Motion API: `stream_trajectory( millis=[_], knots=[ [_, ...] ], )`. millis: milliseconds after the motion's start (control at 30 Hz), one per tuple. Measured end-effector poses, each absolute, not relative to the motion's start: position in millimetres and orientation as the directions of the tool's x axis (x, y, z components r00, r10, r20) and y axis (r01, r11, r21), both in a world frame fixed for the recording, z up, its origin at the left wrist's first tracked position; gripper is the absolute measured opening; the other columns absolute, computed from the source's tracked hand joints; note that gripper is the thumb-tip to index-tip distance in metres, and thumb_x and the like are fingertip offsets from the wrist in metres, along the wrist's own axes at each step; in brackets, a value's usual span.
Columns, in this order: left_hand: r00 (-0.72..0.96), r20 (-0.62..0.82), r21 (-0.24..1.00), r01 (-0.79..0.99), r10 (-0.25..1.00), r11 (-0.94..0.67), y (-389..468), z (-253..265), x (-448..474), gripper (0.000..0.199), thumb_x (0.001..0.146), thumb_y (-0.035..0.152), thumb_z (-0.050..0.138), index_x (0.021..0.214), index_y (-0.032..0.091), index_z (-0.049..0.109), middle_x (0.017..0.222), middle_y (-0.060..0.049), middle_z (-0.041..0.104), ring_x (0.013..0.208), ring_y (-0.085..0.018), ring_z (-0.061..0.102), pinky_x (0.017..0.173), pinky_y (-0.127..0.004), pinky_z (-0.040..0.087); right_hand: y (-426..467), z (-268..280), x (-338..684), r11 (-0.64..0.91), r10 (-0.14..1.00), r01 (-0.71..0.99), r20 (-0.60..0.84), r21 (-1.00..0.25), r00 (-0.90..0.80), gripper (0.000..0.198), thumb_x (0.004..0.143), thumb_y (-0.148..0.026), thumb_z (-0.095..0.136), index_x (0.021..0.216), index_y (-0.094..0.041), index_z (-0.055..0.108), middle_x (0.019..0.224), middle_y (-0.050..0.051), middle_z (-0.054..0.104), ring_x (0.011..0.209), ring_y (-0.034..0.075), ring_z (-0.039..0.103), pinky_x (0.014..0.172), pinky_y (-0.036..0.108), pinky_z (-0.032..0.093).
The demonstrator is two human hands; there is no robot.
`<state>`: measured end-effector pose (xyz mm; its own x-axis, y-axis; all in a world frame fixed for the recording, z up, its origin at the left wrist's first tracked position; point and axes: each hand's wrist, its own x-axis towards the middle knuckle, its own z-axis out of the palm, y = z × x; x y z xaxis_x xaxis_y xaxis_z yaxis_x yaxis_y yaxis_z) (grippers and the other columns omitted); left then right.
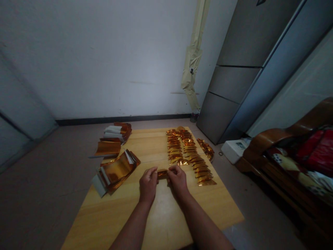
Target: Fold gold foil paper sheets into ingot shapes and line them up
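Note:
Between my two hands, just above the wooden table [166, 205], is a small piece of gold foil paper [162, 174]. My left hand [148, 184] pinches its left end and my right hand [178, 180] pinches its right end, fingers closed on both sides. To the left lies a stack of loose gold foil sheets [119, 169] with pale undersides. Rows of folded gold foil pieces [187, 147] overlap one another on the right, the closest ones near my right hand.
More foil sheets [108, 147] overhang the table's left edge. Past its right edge sits a container of folded foil pieces [206, 149]. A grey refrigerator [229, 80], a white box [233, 150] and a wooden bench [275, 139] stand to the right. The wall [117, 62] rises behind.

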<state>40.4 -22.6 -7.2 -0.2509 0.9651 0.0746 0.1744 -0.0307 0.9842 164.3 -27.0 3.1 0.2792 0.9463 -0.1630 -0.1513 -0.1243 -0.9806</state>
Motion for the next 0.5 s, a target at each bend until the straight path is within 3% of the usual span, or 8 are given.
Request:
stream_trajectory(
  millis=[233, 400, 500],
  knots=[
    [-0.257, 0.002, 0.982, 0.180, 0.966, 0.046, -21, -16, 42, 0.042, 0.082, 0.046, 0.052, 0.103, 0.014, 0.068, 0.083, -0.006, 0.072, 0.058, -0.014, 0.064, 0.054, -0.026, 0.054, -25, -6, 164, -0.106, 0.951, -0.171, -0.150, -0.980, 0.271, 0.024, 0.064, -0.031, 0.060, 0.084, -0.019, 0.054, 0.052, -0.009, 0.051, 0.036, 0.007, 0.041, 0.032, 0.017, 0.034],
    [-0.220, 0.205, 0.931, 0.346, 0.954, -0.120, -21, -11, 41, 0.030, 0.075, 0.041, 0.060, 0.089, 0.016, 0.071, 0.088, -0.007, 0.072, 0.078, -0.019, 0.068, 0.072, -0.030, 0.056, -24, -11, 162, -0.076, 0.958, -0.158, -0.116, -0.985, 0.262, 0.023, 0.063, -0.030, 0.059, 0.083, -0.019, 0.055, 0.049, -0.009, 0.050, 0.036, 0.009, 0.041, 0.034, 0.019, 0.034],
    [-0.176, 0.283, 0.892, 0.410, 0.943, -0.191, -21, -8, 41, 0.023, 0.074, 0.037, 0.059, 0.081, 0.019, 0.071, 0.082, -0.005, 0.070, 0.078, -0.019, 0.066, 0.073, -0.030, 0.054, -25, -5, 162, -0.076, 0.955, -0.114, -0.105, -0.991, 0.276, 0.022, 0.062, -0.028, 0.056, 0.083, -0.019, 0.056, 0.049, -0.009, 0.050, 0.037, 0.009, 0.040, 0.035, 0.020, 0.033]
  ],
)
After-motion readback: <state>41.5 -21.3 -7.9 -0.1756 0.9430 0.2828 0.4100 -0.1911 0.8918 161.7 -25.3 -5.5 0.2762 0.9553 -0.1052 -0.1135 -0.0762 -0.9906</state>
